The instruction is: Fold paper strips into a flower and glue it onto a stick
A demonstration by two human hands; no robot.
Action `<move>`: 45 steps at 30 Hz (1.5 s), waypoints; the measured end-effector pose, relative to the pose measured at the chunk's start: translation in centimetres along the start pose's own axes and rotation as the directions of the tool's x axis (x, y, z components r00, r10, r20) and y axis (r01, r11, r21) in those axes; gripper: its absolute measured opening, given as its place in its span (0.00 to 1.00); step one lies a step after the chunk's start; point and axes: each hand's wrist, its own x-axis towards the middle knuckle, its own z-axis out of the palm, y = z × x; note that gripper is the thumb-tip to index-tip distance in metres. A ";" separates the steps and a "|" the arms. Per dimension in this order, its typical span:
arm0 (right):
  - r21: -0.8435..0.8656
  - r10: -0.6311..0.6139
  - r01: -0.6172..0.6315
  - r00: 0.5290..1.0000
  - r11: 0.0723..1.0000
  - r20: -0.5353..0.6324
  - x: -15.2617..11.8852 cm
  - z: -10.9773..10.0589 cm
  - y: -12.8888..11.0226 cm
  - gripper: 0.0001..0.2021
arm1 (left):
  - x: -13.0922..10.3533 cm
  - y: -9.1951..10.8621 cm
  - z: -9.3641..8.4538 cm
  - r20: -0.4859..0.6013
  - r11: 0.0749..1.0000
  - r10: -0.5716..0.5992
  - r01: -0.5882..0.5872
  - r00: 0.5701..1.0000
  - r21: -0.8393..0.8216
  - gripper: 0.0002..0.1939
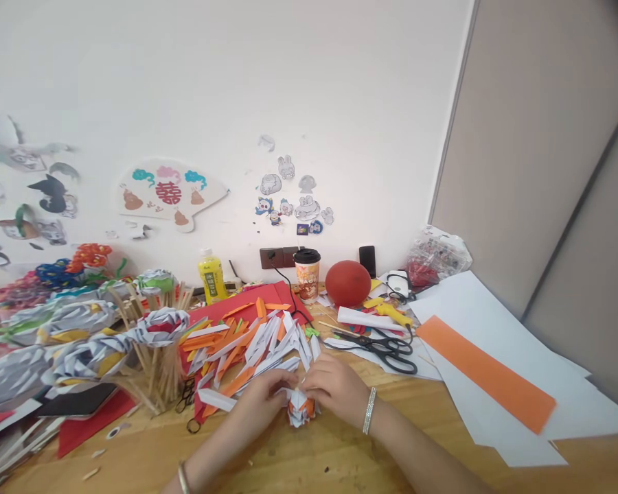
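Observation:
Between my two hands, near the front of the wooden table, is a small folded-paper piece [301, 407] in white and orange, made of interlocked pointed units. My left hand [268, 392] grips its upper left side with bent fingers. On the other side, the fingers of my right hand [334, 385] are closed on its upper right edge. The fingertips partly hide the top of the piece. Just beyond my hands lies a loose pile of folded white and orange paper strips [247, 346], partly on red paper [281, 295].
Black scissors [391, 351], a yellow glue gun [394, 314] and a red ball [348, 283] lie right of the pile. A lidded cup [307, 278] and yellow bottle [213, 278] stand behind. Sticks with paper flowers [162, 326] crowd the left; white sheets [474, 343] cover the right.

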 end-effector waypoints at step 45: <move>0.275 0.378 -0.386 0.922 0.881 0.084 0.3 -1.7 -1.7 0.03 | -1.1 1.5 0.0 0.112 0.968 0.075 -0.100 0.991 0.230 0.12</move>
